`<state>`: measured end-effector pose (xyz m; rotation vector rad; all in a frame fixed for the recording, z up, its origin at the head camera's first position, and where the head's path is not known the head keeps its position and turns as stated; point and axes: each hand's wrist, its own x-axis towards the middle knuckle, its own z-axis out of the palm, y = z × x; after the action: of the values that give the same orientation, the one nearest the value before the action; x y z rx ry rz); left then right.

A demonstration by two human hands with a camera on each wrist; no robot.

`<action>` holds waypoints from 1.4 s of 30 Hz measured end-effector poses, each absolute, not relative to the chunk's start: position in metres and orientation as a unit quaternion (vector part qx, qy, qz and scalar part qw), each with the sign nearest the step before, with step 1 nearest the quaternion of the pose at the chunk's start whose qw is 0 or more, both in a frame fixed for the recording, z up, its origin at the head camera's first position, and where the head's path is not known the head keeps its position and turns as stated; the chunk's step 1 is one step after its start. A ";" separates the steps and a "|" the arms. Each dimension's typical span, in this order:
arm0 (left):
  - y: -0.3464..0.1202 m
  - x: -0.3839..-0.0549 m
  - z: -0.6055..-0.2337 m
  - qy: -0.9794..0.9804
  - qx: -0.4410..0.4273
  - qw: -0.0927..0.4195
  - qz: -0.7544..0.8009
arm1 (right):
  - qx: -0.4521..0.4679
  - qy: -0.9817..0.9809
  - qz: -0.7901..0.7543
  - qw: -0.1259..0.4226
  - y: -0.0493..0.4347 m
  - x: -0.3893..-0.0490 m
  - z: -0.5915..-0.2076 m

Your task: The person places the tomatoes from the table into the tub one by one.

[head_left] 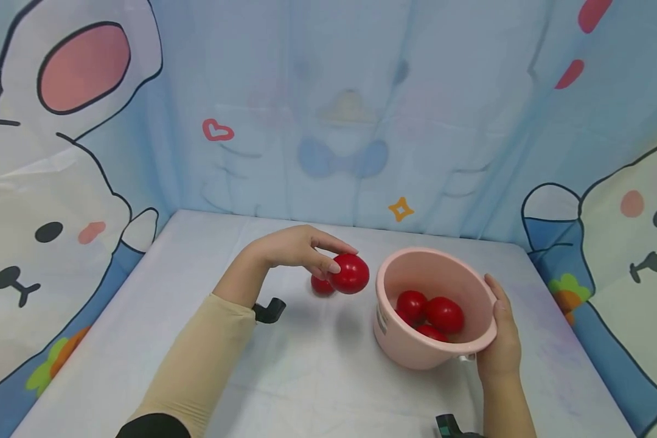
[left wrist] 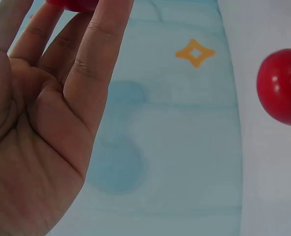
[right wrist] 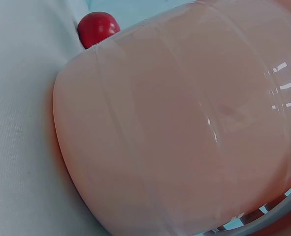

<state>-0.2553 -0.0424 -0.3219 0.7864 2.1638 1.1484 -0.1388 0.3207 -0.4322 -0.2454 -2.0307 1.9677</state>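
Note:
My left hand [head_left: 295,248] pinches a glossy red tomato-like ball [head_left: 349,274] between thumb and fingers, above the table and left of the pink bucket [head_left: 416,356]. In the left wrist view, the left palm [left wrist: 37,147] faces the camera, and only the ball's lower edge [left wrist: 79,4] shows at the top. Behind the held ball, a second red ball [head_left: 321,286] lies on the table, partly hidden. Several more [head_left: 444,314] sit inside the bucket. With its fingers at the rim, my right hand [head_left: 500,340] grips the bucket's right side.
A white cloth [head_left: 306,389] covers the table. Behind it hangs a blue printed curtain [head_left: 334,201], with cartoon animals on both sides. In the right wrist view, a grey handle [right wrist: 263,222] runs along the bucket, and a red ball [right wrist: 97,28] shows beyond it.

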 end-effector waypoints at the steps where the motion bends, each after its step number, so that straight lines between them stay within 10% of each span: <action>1: -0.039 -0.256 -0.319 0.807 0.296 0.282 0.426 | -0.087 -0.708 0.684 0.151 0.321 -0.139 -0.432; 42: 0.137 -0.265 -0.280 0.834 0.375 0.348 0.207 | -0.103 -0.726 0.668 0.127 0.318 -0.134 -0.431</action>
<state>-0.2654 0.1365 -0.2803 0.9733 2.1616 0.5358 -0.1344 0.3178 -0.4306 -0.3000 -2.1132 1.9444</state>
